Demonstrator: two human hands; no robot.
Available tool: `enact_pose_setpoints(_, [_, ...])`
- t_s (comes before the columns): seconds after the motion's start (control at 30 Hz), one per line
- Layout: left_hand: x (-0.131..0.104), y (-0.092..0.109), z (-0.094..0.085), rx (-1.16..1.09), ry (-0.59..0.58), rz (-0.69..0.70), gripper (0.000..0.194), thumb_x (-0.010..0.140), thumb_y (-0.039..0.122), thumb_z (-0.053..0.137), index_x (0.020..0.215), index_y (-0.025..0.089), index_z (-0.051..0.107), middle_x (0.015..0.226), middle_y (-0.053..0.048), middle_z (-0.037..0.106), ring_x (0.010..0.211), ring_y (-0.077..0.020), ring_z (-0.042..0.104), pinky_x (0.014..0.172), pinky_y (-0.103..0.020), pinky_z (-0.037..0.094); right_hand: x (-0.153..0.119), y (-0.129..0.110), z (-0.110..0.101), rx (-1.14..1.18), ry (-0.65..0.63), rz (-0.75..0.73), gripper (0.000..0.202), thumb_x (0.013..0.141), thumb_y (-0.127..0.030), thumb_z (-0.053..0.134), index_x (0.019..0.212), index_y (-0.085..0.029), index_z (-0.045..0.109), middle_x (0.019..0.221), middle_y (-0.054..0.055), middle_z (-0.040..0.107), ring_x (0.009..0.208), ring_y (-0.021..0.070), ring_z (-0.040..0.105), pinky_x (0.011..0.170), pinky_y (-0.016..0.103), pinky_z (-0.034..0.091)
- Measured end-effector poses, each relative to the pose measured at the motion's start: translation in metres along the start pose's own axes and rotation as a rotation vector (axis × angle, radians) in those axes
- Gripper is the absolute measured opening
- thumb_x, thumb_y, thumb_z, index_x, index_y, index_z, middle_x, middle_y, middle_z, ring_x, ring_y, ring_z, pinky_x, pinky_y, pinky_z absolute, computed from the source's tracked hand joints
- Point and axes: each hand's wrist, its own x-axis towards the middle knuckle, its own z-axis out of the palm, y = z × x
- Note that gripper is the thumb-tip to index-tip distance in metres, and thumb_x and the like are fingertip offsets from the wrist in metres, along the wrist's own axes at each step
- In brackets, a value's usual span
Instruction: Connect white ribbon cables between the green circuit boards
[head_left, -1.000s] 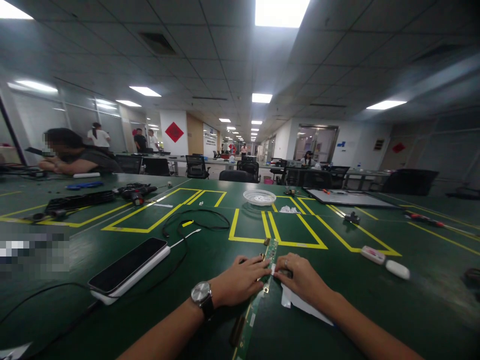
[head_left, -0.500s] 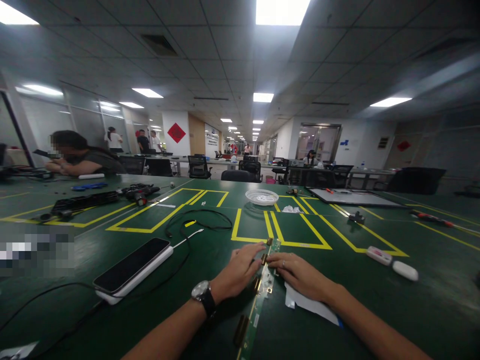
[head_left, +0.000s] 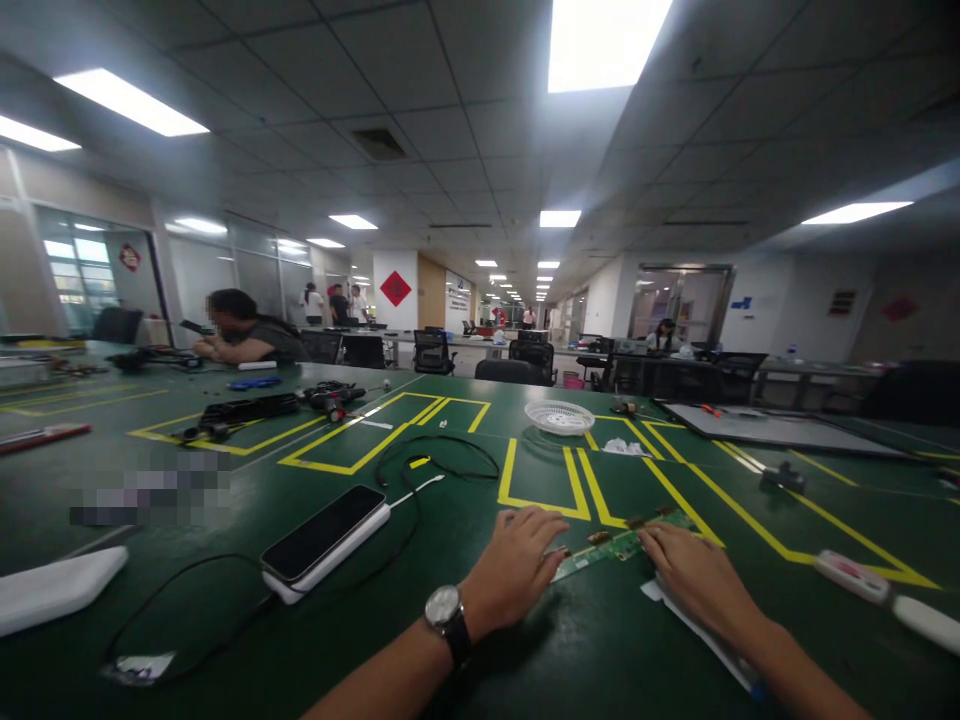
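Observation:
A long narrow green circuit board [head_left: 611,549] with brownish tabs along one edge lies slanted between my hands, just above or on the green table. At its near left end is my left hand [head_left: 517,565], fingers bent round that end, a watch [head_left: 444,606] on the wrist. My right hand [head_left: 694,572] pinches the board toward its right end, thumb and fingers at the edge. White paper [head_left: 705,635] lies partly under my right hand and forearm.
Ahead stands a white round basket [head_left: 559,418]. A black phone [head_left: 324,532] rests on a white block at the left, with black cable [head_left: 457,440] beyond. At the right are a white-and-pink case [head_left: 851,577] and a grey panel [head_left: 780,430]. A person [head_left: 247,330] leans at the far left.
The board has turned from pointing away from me to lying more crosswise, and both hands have moved with it. The view has shifted left and up.

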Motion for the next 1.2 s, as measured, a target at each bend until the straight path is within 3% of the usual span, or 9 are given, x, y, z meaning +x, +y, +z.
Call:
enact_pose_setpoints(0.2, [-0.002,0.001,0.001,0.015,0.054,0.016,0.029,0.101,0.027,0.045,0.129,0.025,0.052,0.132,-0.003,0.058,0.124,-0.0200,0.047,0.105,-0.039,0.032,0.004,0.014,0.013,-0.023,0.006,-0.007,0.054,0.095,-0.054,0.026,0.121,-0.024,0.064,0.131,0.010,0.061,0.125,0.0312,0.052,0.103,0.054,0.037])
enact_pose_setpoints(0.4, [-0.002,0.003,0.002,0.013,0.028,0.024,0.034,0.099,0.027,0.049,0.133,0.029,0.049,0.131,-0.001,0.058,0.123,-0.0198,0.047,0.104,-0.038,0.033,0.006,0.025,0.014,-0.094,0.021,0.114,0.055,0.095,-0.050,0.022,0.120,-0.023,0.062,0.132,0.012,0.060,0.124,0.0333,0.052,0.102,0.060,0.035])
enact_pose_setpoints(0.77, [-0.003,0.002,0.004,0.008,-0.035,0.025,0.033,0.099,0.029,0.051,0.132,0.028,0.049,0.131,0.000,0.059,0.120,-0.0198,0.049,0.100,-0.037,0.035,-0.002,0.029,0.019,-0.086,-0.036,0.200,0.067,0.094,-0.055,0.016,0.135,-0.017,0.051,0.144,0.014,0.049,0.133,0.0317,0.045,0.108,0.057,0.035])
enact_pose_setpoints(0.97, [-0.004,0.002,0.007,0.033,-0.074,0.024,0.034,0.099,0.031,0.050,0.133,0.027,0.048,0.132,-0.002,0.058,0.121,-0.0198,0.048,0.099,-0.037,0.035,-0.006,0.039,0.024,-0.032,-0.104,0.205,0.071,0.094,-0.058,0.013,0.146,-0.019,0.041,0.155,0.010,0.036,0.143,0.0305,0.032,0.115,0.060,0.023])
enact_pose_setpoints(1.13, [-0.005,0.002,0.005,0.028,-0.084,0.021,0.032,0.100,0.032,0.050,0.131,0.027,0.049,0.131,-0.001,0.058,0.121,-0.0197,0.048,0.099,-0.037,0.035,-0.004,0.048,0.019,0.024,-0.115,0.101,0.064,0.096,-0.051,0.010,0.150,-0.026,0.035,0.154,0.006,0.040,0.144,0.0276,0.032,0.115,0.061,0.024])
enact_pose_setpoints(1.2, [-0.005,0.003,0.004,0.024,-0.087,0.021,0.032,0.099,0.032,0.050,0.131,0.027,0.049,0.130,-0.001,0.059,0.120,-0.0199,0.049,0.098,-0.037,0.035,-0.004,0.046,0.014,0.023,-0.139,0.114,0.065,0.097,-0.051,0.009,0.148,-0.026,0.039,0.152,0.007,0.042,0.143,0.0280,0.034,0.114,0.060,0.026])
